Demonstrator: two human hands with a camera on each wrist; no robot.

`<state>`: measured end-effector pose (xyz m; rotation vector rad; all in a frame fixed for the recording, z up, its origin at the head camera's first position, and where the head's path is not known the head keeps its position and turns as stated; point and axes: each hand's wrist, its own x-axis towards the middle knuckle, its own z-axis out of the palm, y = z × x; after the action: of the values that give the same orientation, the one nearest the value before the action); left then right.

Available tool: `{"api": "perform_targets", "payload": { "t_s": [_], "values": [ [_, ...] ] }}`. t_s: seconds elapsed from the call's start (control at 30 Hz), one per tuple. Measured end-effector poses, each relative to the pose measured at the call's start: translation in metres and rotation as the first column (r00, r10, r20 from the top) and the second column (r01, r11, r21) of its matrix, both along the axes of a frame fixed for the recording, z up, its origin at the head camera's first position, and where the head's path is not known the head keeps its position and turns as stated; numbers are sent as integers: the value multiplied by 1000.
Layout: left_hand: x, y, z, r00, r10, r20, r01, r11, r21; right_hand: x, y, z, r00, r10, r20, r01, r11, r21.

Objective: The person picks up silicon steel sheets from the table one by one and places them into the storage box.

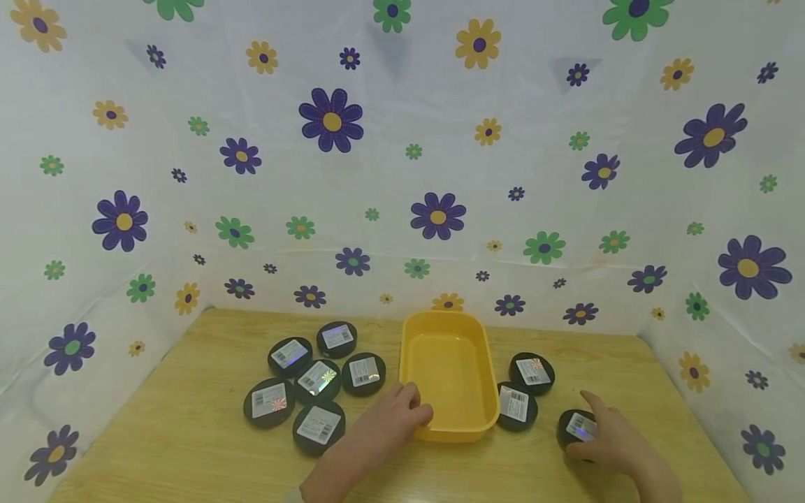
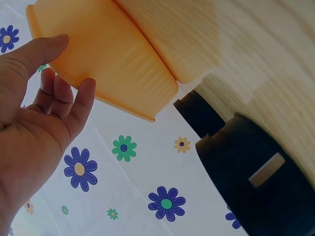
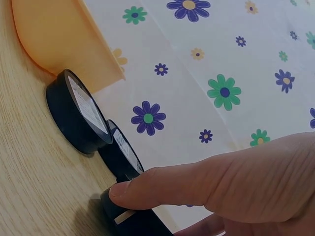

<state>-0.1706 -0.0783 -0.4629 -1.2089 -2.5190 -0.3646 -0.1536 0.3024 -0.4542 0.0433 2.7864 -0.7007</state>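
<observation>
My right hand (image 1: 613,436) is at a round black tin (image 1: 577,427) with a white label. Its thumb presses the tin's side in the right wrist view, while its other fingers are mostly hidden there. A yellow tray (image 1: 449,432) stands in the middle of the table. At its near left corner is my left hand (image 1: 393,419), fingers loosely bent by the rim. The left wrist view has its thumb in front of the tray wall (image 2: 113,54), with no clear grip. Two more tins (image 1: 532,373) sit together right of the tray, the nearer tin (image 3: 78,113) beside its wall.
Several similar labelled black tins (image 1: 317,381) lie grouped left of the tray, the closest ones beside my left forearm. The wooden table (image 1: 182,426) ends at a white flowered cloth (image 1: 377,181) hung at the back and both sides.
</observation>
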Motion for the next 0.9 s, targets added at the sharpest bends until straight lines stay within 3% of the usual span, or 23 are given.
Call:
{"api": "perform_targets", "payload": {
  "t_s": [0.53, 0.9],
  "values": [
    [1, 1, 1, 1000, 13, 29, -12, 1000, -25, 3, -4, 7, 994, -25, -111, 23, 1000, -18],
    [-1, 0, 0, 999, -9, -32, 9, 1000, 10, -2, -13, 9, 977, -38, -209, 38, 999, -4]
  ]
}}
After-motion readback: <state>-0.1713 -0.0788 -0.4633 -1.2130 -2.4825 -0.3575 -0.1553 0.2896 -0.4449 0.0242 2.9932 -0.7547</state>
